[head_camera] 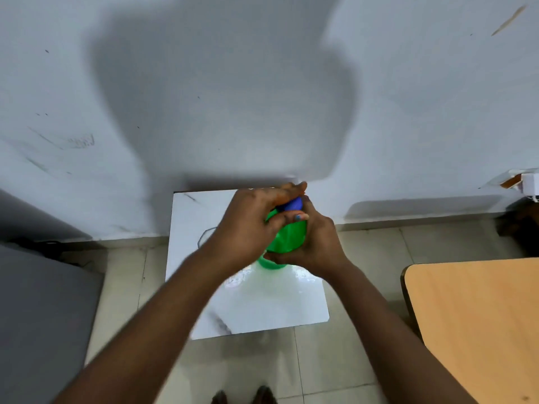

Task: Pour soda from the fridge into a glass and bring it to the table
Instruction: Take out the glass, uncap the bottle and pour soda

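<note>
While the green bottle (287, 237) stands on the white surface (186, 228) by the wall, the left hand (248, 225) pinches its blue cap (294, 204) and the right hand (318, 243) clamps the shoulder. Smooth plastic looks slippery; holding low should steady it.

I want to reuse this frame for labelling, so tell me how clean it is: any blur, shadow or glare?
Head view: the left hand and its forearm are motion-smeared; the blue cap on the green bottle is soft. A big shadow covers the wall. Glare washes out the white tabletop. Wide-angle bending shows at the edges.
</note>
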